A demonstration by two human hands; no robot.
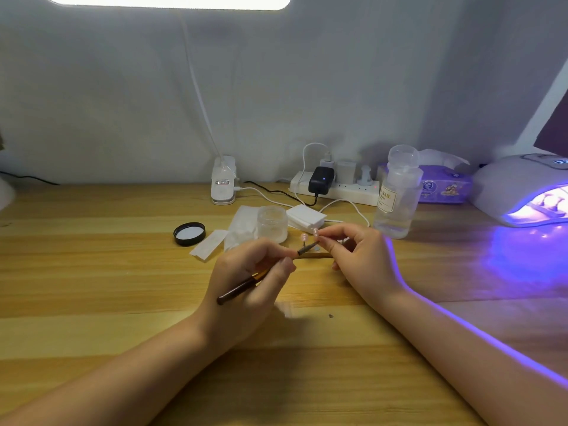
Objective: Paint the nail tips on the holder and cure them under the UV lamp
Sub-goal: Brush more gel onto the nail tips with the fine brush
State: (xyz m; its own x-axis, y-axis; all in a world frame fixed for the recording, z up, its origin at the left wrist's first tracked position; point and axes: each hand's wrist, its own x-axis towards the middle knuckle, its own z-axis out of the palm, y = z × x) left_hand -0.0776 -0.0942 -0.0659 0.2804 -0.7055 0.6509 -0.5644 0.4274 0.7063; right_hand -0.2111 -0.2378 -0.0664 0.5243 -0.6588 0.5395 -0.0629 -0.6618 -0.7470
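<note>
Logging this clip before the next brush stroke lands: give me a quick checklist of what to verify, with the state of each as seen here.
1. Brush held in the left hand, ferrule end aimed at the tips: ok.
2. Right hand pinching a nail tip at its stem: ok.
3. Second nail tip standing beside it, apart from the brush: ok.
4. Gel loaded on the bristles: cannot tell, too small and blurred.
5. UV lamp switched on, violet light spilling onto the table: ok.
6. Black lid off, lying left of the open jar: ok.
</note>
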